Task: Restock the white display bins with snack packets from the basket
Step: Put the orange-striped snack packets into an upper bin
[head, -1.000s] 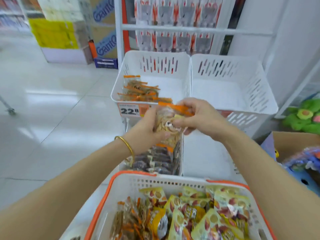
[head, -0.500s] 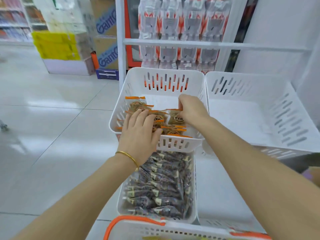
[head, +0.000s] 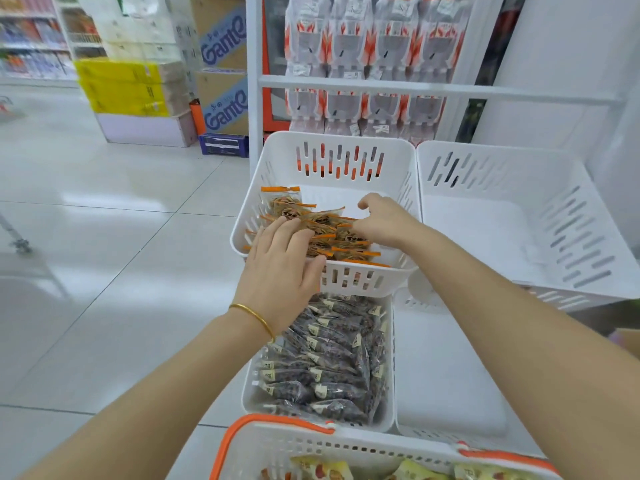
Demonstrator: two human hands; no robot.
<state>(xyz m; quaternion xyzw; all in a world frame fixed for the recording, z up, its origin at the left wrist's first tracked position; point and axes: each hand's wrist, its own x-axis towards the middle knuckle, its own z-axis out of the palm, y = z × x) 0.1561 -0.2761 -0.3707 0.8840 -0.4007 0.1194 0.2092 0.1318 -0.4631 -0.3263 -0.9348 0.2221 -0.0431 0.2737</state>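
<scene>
A shop; white display bins (head: 332, 157) of snack packets (head: 322, 237) on a rack, hanging packaged goods (head: 374, 64) behind, stacked cartons (head: 221, 67) on tiled floor (head: 104, 237), stocked shelves (head: 33, 36) beyond.

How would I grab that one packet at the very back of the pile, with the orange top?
Pinch the packet by its orange top strip, reaching down from above. It lies flat, that end is uncovered, and the walls of the bin block the sides.
</scene>
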